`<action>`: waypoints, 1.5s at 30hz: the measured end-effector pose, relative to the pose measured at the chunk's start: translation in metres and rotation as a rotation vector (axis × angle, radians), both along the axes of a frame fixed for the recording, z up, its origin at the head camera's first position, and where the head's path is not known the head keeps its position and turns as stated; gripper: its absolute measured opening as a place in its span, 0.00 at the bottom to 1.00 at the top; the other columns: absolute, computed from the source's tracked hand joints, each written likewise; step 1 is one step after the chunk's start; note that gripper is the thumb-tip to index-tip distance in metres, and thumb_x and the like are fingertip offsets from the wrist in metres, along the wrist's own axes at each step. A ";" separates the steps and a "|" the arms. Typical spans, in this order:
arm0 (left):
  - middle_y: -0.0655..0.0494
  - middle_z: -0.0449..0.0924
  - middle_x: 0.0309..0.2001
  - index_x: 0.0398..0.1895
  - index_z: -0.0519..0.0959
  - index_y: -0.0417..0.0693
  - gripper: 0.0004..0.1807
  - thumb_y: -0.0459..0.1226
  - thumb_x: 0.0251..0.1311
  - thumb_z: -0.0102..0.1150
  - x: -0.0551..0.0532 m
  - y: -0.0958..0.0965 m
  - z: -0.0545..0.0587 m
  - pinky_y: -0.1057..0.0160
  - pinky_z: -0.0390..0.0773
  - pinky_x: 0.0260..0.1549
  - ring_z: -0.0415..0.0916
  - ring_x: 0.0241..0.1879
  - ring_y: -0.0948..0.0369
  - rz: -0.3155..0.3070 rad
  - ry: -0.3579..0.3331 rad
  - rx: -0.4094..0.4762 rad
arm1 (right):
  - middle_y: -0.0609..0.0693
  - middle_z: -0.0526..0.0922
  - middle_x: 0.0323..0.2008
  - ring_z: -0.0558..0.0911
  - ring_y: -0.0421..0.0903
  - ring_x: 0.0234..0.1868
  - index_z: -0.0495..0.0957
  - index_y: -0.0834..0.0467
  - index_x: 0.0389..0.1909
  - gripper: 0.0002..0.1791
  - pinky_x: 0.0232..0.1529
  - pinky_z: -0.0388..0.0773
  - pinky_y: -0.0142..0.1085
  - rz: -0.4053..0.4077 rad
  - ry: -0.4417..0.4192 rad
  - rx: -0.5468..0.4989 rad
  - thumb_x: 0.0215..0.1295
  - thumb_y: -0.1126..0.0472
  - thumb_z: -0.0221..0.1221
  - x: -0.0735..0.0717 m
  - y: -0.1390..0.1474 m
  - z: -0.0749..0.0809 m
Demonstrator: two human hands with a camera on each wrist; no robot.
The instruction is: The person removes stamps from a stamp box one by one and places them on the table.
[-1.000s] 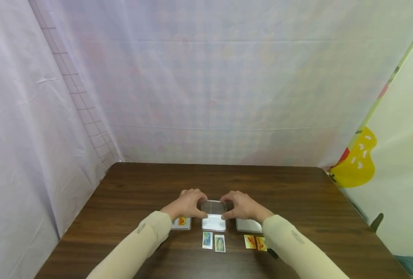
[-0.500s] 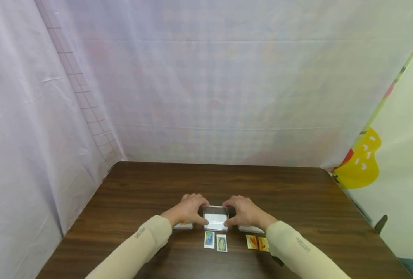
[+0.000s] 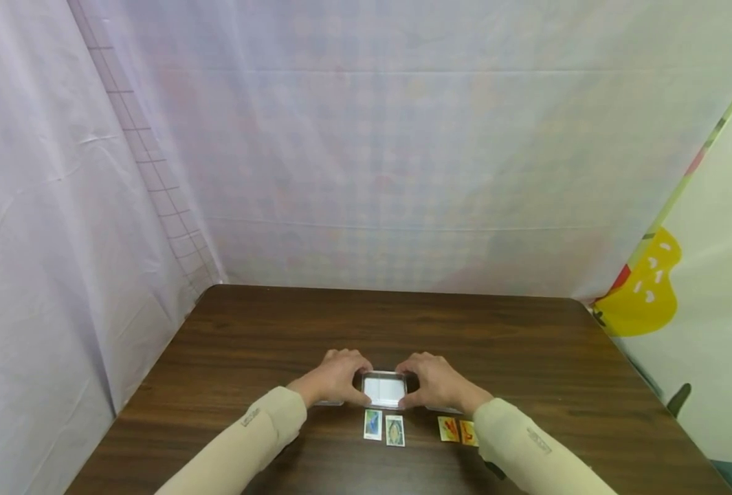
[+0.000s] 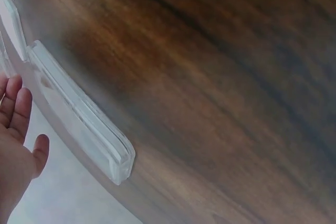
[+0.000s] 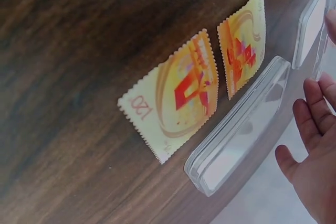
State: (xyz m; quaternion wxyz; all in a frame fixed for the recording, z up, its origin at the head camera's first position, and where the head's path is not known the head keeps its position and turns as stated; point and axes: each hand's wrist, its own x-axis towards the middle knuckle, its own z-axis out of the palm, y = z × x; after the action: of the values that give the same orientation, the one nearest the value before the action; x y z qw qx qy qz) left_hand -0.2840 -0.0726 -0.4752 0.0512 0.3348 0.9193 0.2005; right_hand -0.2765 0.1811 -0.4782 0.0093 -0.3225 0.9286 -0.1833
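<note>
At the middle of the table, a clear plastic lid [image 3: 384,375] sits over a shallow case with a white insert [image 3: 384,392]. My left hand [image 3: 339,378] grips the lid's left side, thumb at the near corner and fingers at the far one. Mirroring it, my right hand [image 3: 434,381] grips the right side. Just in front lie a blue-green postage stamp [image 3: 373,425] and an oval-patterned stamp [image 3: 395,431]. Two orange-yellow stamps, one [image 5: 178,98] beside the other [image 5: 244,45], lie at the right. Whether the lid touches the case is hard to tell.
A clear case [image 4: 84,114] lies beyond my left hand and another clear case [image 5: 236,129] by my right; both are mostly hidden in the head view. White curtains [image 3: 372,172] hang behind the brown wooden table [image 3: 267,316].
Both hands have brought the clear lid nearer to me and down, so that it now lines up over the middle case. The stamps have stayed in place.
</note>
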 end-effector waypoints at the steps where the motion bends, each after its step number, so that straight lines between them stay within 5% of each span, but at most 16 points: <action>1: 0.64 0.76 0.41 0.46 0.81 0.51 0.27 0.52 0.44 0.76 0.000 0.000 -0.001 0.55 0.63 0.53 0.68 0.42 0.66 -0.003 -0.002 0.004 | 0.47 0.82 0.45 0.77 0.48 0.47 0.82 0.55 0.49 0.30 0.53 0.70 0.53 0.000 -0.002 0.000 0.47 0.44 0.74 0.000 0.000 0.000; 45: 0.61 0.78 0.48 0.52 0.81 0.51 0.31 0.54 0.46 0.75 0.003 0.004 -0.009 0.54 0.65 0.52 0.71 0.49 0.61 -0.011 0.060 -0.097 | 0.49 0.80 0.47 0.76 0.52 0.52 0.81 0.55 0.52 0.33 0.55 0.67 0.55 -0.016 -0.028 0.057 0.48 0.41 0.73 0.002 -0.001 -0.010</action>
State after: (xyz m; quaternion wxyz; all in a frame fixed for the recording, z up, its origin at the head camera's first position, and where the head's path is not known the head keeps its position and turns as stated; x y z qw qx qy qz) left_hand -0.2806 -0.0686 -0.4841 0.0407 0.3429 0.9272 0.1455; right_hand -0.2741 0.1801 -0.4885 0.0301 -0.3120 0.9358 -0.1613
